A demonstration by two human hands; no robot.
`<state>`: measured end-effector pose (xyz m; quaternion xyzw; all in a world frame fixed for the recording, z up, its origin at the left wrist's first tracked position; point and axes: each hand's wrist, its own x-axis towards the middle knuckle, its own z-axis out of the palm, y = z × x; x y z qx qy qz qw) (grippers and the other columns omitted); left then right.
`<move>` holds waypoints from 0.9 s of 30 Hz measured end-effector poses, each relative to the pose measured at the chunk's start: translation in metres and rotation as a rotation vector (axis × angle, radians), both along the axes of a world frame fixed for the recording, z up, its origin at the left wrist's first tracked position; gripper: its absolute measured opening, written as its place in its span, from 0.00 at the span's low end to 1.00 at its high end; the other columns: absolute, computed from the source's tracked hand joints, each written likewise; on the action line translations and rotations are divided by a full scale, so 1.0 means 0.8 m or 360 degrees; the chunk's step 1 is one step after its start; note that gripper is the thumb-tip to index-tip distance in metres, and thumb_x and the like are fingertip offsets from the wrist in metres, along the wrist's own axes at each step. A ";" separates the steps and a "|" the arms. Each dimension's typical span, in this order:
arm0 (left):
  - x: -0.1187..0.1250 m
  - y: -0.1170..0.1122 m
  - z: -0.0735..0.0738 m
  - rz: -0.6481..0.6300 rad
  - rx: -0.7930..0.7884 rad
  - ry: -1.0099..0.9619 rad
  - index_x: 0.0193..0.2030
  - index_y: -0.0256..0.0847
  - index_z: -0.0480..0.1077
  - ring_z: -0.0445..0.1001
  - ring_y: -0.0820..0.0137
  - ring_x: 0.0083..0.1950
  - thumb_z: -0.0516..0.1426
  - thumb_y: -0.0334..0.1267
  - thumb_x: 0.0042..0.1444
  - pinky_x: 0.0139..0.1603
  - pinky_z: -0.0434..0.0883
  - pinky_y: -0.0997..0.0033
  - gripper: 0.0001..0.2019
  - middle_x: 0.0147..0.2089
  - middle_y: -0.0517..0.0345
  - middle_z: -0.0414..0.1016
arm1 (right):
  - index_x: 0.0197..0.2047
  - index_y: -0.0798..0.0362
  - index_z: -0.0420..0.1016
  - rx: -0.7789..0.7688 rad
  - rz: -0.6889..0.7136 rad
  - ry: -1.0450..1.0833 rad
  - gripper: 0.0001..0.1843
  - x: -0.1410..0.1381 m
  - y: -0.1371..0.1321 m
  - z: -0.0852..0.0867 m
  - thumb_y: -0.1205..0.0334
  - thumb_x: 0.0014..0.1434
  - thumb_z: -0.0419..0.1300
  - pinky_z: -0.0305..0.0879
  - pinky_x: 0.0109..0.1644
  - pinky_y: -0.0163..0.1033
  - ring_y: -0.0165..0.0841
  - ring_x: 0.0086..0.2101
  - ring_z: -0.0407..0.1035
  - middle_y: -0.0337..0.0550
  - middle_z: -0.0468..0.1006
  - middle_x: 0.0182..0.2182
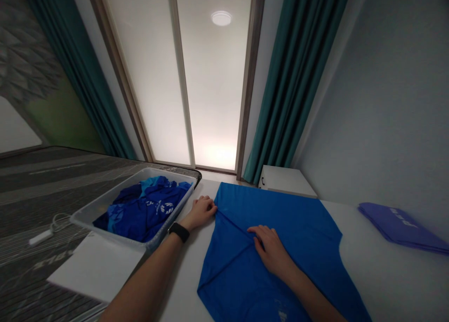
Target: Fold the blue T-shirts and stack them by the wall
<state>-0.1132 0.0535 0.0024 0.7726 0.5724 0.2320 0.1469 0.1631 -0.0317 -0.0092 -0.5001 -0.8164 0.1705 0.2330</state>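
A bright blue T-shirt (pixel 231 266) lies spread on a white table (pixel 389 280), with a diagonal crease across it. My left hand (pixel 201 212), with a black watch on its wrist, is at the shirt's upper left edge, its fingers curled on a fold of the cloth. My right hand (pixel 271 249) lies on the shirt, its fingers together at the crease. I cannot tell whether that hand is gripping the cloth or only pressing it.
To the left stands a white plastic tub (pixel 105 203) holding crumpled dark blue clothing (pixel 149 214). A folded purple cloth (pixel 400 226) lies at the table's right. Beyond are a white cabinet (pixel 286 181) and a grey striped mattress (pixel 45 182).
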 end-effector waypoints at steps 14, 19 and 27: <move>-0.009 0.011 -0.014 -0.0143 -0.0022 -0.0458 0.32 0.40 0.70 0.69 0.68 0.31 0.55 0.46 0.59 0.33 0.64 0.70 0.12 0.29 0.59 0.73 | 0.60 0.46 0.66 0.0002 -0.0074 -0.0037 0.21 -0.004 0.003 0.000 0.63 0.67 0.44 0.62 0.50 0.48 0.40 0.46 0.69 0.46 0.76 0.43; -0.010 0.014 -0.017 -0.0142 0.0087 -0.0236 0.38 0.42 0.72 0.71 0.66 0.36 0.56 0.39 0.57 0.38 0.65 0.69 0.06 0.33 0.57 0.74 | 0.55 0.45 0.71 0.0156 -0.0075 -0.0175 0.18 -0.007 -0.001 0.002 0.60 0.68 0.46 0.63 0.48 0.48 0.41 0.45 0.67 0.48 0.73 0.44; -0.014 0.007 -0.014 -0.0158 0.0087 -0.0276 0.41 0.40 0.72 0.71 0.66 0.36 0.53 0.38 0.58 0.37 0.66 0.69 0.09 0.34 0.56 0.73 | 0.51 0.45 0.73 0.0071 -0.0009 -0.0228 0.15 -0.004 0.000 0.015 0.61 0.67 0.48 0.60 0.49 0.47 0.40 0.47 0.66 0.46 0.73 0.47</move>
